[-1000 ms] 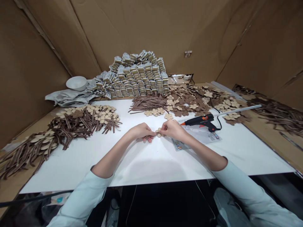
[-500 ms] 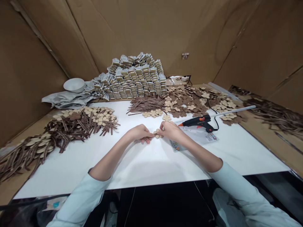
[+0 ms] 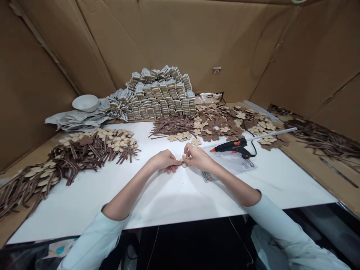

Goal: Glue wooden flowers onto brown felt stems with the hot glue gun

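Your left hand (image 3: 163,161) and right hand (image 3: 198,157) are both closed, their fingertips pinching a small wooden flower (image 3: 184,162) between them. The fingers hide part of it. The flower is held over the white board (image 3: 168,198), left of the glue gun (image 3: 232,147).

The glue gun lies on its side on a printed card (image 3: 229,165), with its nozzle pointing left toward your right hand. A long glue stick (image 3: 271,132) extends from its rear to the right.

Locate the remaining items from the glue gun:
- Directly behind it: a wide pile of tan and brown flowers (image 3: 222,129).
- Behind it and to the left: a loose flower (image 3: 196,141), a bundle of brown strips (image 3: 171,126), and a tall stack of packets (image 3: 157,95).
- Far left: a heap of strips and discs (image 3: 84,150), and a white bowl (image 3: 85,103) on a plastic sheet (image 3: 73,122).
- Far right: more strips (image 3: 323,140) on cardboard beyond the board.
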### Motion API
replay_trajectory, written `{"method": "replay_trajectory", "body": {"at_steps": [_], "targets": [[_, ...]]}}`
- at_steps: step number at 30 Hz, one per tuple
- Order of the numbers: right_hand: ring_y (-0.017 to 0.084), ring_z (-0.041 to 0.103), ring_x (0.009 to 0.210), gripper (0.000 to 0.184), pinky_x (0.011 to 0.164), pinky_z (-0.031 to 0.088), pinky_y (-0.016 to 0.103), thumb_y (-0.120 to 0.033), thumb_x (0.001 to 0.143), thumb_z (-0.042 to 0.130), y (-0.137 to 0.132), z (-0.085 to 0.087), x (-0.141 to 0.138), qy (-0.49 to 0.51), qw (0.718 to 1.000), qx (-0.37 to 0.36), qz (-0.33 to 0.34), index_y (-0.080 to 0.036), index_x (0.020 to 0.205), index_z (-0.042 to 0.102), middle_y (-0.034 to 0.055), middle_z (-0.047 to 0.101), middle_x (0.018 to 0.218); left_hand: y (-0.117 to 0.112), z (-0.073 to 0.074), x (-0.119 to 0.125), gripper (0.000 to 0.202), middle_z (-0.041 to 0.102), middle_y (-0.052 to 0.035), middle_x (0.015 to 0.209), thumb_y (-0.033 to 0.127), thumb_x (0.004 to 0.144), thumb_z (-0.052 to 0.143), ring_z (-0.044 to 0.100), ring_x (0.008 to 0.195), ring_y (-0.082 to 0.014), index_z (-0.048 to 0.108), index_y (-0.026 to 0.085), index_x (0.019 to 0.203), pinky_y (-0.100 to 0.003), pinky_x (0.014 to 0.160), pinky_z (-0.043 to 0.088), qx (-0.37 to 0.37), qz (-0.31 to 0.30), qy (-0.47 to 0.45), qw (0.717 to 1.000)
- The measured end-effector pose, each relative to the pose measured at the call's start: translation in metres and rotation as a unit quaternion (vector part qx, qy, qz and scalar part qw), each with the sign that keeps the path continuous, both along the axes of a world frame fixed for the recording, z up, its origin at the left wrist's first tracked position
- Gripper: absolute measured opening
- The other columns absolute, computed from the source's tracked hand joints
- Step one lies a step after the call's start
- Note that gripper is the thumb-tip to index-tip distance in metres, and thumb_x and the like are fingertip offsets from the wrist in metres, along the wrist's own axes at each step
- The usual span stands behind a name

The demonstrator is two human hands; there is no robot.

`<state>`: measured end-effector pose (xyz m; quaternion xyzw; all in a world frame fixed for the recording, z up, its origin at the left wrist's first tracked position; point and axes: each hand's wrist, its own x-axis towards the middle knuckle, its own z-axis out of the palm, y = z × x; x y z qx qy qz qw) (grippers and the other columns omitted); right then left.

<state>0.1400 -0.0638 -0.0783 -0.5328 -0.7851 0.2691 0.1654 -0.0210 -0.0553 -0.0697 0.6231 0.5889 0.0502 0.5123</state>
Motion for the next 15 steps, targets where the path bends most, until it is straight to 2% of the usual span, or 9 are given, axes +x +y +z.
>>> {"method": "replay_trajectory", "body": {"at_steps": [3, 8, 11, 15], "targets": [[0.010, 0.051, 0.058, 0.017, 0.053, 0.036, 0.020, -0.017, 0.069, 0.052, 0.002, 0.004, 0.004, 0.072, 0.997, -0.027, 0.028, -0.020, 0.081, 0.041, -0.0039, 0.055, 0.064, 0.001, 0.000, -0.002, 0.037, 0.060, -0.0018, 0.051, 0.049, 0.052, 0.068, 0.047, 0.042, -0.0090, 0.058, 0.013, 0.050, -0.022, 0.043, 0.030, 0.010, -0.009, -0.022, 1.000], [0.011, 0.056, 0.065, 0.021, 0.054, 0.040, 0.020, -0.019, 0.062, 0.061, 0.008, 0.008, 0.012, 0.182, 0.983, -0.036, 0.004, -0.019, 0.073, 0.043, -0.0006, 0.056, 0.070, 0.004, 0.004, -0.009, 0.035, 0.056, 0.0005, 0.048, 0.048, 0.059, 0.062, 0.041, 0.046, -0.0085, 0.064, 0.013, 0.055, -0.022, 0.046, 0.028, 0.058, -0.064, -0.056, 0.995], [0.010, 0.055, 0.055, 0.021, 0.051, 0.040, 0.020, -0.020, 0.061, 0.062, 0.009, 0.007, 0.015, 0.235, 0.968, -0.084, -0.005, -0.018, 0.071, 0.044, -0.0026, 0.056, 0.060, 0.004, 0.008, -0.012, 0.031, 0.055, 0.0016, 0.049, 0.044, 0.061, 0.061, 0.042, 0.050, -0.0094, 0.066, 0.014, 0.059, -0.021, 0.051, 0.030, 0.088, -0.082, -0.078, 0.990], [0.007, 0.050, 0.045, 0.020, 0.049, 0.040, 0.021, -0.021, 0.062, 0.062, 0.009, 0.005, 0.015, 0.283, 0.951, -0.123, -0.015, -0.018, 0.072, 0.045, -0.0049, 0.056, 0.050, 0.001, 0.011, -0.010, 0.029, 0.058, 0.0004, 0.055, 0.040, 0.060, 0.062, 0.046, 0.057, -0.0111, 0.068, 0.013, 0.066, -0.021, 0.056, 0.033, 0.093, -0.067, -0.085, 0.990]]}}
